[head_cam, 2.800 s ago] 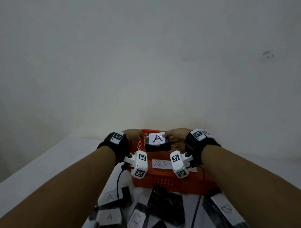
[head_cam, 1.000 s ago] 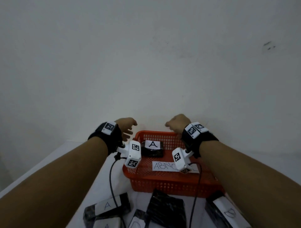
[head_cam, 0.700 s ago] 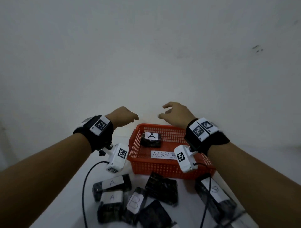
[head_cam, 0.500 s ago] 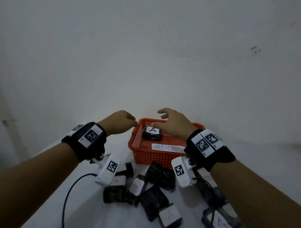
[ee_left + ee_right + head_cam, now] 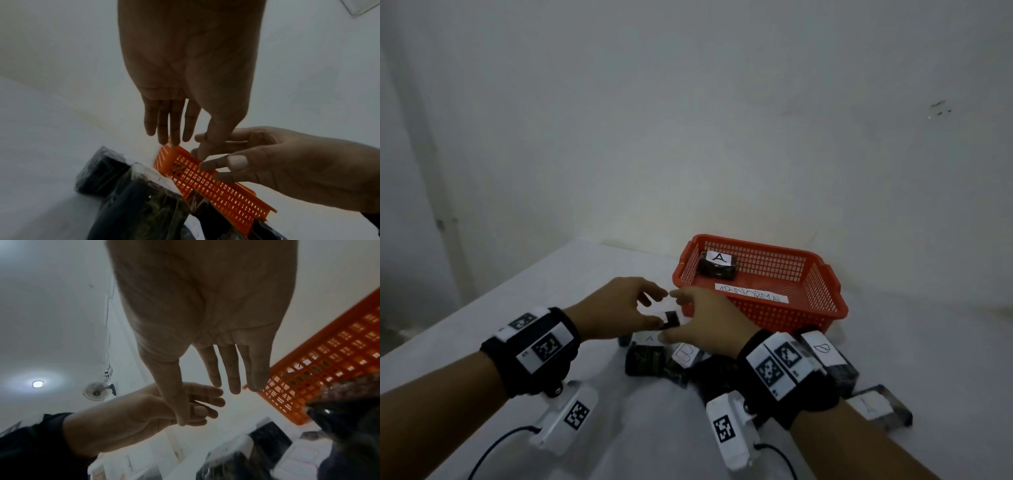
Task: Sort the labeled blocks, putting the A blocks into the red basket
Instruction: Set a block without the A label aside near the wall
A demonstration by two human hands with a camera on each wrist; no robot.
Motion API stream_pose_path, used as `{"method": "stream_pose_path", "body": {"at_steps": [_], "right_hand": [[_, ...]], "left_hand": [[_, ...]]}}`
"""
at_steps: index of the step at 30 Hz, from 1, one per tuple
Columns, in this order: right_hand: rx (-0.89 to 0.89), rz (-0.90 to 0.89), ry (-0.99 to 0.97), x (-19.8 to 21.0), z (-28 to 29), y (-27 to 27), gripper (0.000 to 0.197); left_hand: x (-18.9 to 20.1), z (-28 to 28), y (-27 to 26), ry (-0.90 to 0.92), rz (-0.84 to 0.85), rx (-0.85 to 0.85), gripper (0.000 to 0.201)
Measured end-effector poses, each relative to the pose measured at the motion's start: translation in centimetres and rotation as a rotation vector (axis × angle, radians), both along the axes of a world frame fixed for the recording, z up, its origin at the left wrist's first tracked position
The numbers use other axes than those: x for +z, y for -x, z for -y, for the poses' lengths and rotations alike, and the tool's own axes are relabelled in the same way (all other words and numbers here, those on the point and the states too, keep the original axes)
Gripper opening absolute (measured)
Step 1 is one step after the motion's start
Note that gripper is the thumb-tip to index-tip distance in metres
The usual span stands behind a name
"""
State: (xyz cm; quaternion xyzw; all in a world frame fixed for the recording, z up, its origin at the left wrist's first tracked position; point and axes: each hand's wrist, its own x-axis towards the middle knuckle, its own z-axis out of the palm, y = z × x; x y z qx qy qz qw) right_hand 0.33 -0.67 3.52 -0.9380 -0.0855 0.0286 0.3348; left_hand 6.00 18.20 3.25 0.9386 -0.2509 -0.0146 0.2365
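Note:
The red basket [image 5: 822, 287] stands at the back of the white table, with one black block labelled A [image 5: 717, 264] lying in its far left corner. A pile of wrapped black blocks lies in front of it: one A block [image 5: 646, 354], one B block [image 5: 684, 355], another B block [image 5: 827, 356] and another A block [image 5: 873, 407]. My left hand [image 5: 650, 308] and right hand [image 5: 688, 318] hover close together over the pile's left end, fingers straight, holding nothing. A small dark block [image 5: 671, 318] shows between them. The left wrist view shows my left fingers [image 5: 170, 128] extended above the basket's corner [image 5: 216, 186].
A paper strip reading ABNORMAL [image 5: 751, 295] lies on the basket floor. A white wall stands right behind the basket. The table edge runs along the left. Camera cables trail from both wrists across the near table.
Both hands let go of the A block, which now lies in the basket, and drew back and down to the block pile in front of the basket's left corner.

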Motion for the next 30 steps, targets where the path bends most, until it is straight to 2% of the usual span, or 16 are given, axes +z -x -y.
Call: {"method": "stream_pose_path", "body": {"at_steps": [2, 5, 8, 11, 20, 22, 27, 30], "right_hand": [[0.015, -0.028, 0.029, -1.0, -0.7, -0.4, 0.074], [0.005, -0.087, 0.086, -2.0, -1.5, -0.8, 0.073], [0.021, -0.127, 0.139, -3.1, -2.1, -1.3, 0.056], [0.019, -0.125, 0.157, -3.6, -2.4, -1.7, 0.056], [0.042, -0.089, 0.091, -3.6, -1.5, -1.8, 0.044], [0.044, -0.081, 0.028, -3.4, -0.8, -1.7, 0.049], [0.036, -0.038, -0.260, -2.4, 2.2, -1.8, 0.068], [0.037, -0.016, -0.442, -2.1, 4.4, -1.6, 0.060]], "left_hand": [[-0.3, -0.4, 0.8, -0.061, -0.033, -0.018, 0.061], [-0.6, -0.6, 1.6, -0.207, -0.075, -0.035, 0.073], [-1.4, -0.7, 1.9, -0.280, -0.074, -0.043, 0.070], [-1.9, -0.6, 1.9, -0.306, -0.051, -0.049, 0.062], [-2.3, -0.7, 1.4, -0.276, -0.023, -0.049, 0.057], [-1.9, -1.0, 1.3, -0.169, -0.076, -0.026, 0.057], [-0.6, -0.6, 0.8, 0.271, -0.220, -0.016, 0.044], [-0.2, 0.9, 0.8, 0.490, -0.266, -0.059, 0.040]]}}
